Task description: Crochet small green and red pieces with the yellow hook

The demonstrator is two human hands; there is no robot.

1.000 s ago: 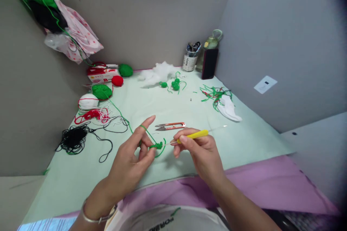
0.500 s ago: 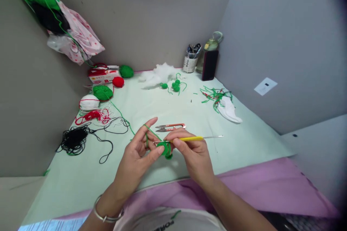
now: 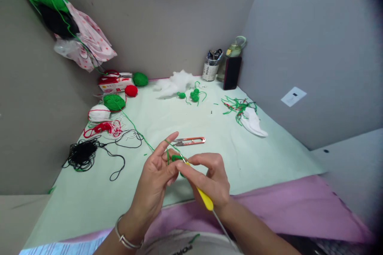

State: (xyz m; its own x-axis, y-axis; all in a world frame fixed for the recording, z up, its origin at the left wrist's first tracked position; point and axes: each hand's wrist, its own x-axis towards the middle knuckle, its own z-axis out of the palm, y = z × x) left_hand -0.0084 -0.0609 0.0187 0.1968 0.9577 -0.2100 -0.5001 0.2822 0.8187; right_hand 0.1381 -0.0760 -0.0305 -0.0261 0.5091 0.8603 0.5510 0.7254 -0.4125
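Note:
My left hand (image 3: 157, 177) pinches a small green crochet piece (image 3: 176, 158), with a strand of green yarn looped over its raised forefinger. That strand runs back to a green yarn ball (image 3: 114, 102) at the left. My right hand (image 3: 209, 179) grips a yellow-handled crochet hook (image 3: 200, 193), its tip in the green piece and its handle pointing down toward me. Orange thread snips (image 3: 189, 141) lie on the pale green table (image 3: 263, 155) just beyond my hands.
At the left lie black yarn (image 3: 80, 153), red and white yarn (image 3: 103, 127), a white ball (image 3: 98, 113), a red ball (image 3: 131, 90) and a box (image 3: 115, 82). White stuffing (image 3: 175, 81), small green pieces (image 3: 194, 95), a tool jar (image 3: 210, 67), a phone (image 3: 231, 72) and yarn scraps (image 3: 239, 105) sit further back.
My right hand has swung the hook round: its handle pointed right before and now points down toward me. Both hands have closed together over the green piece.

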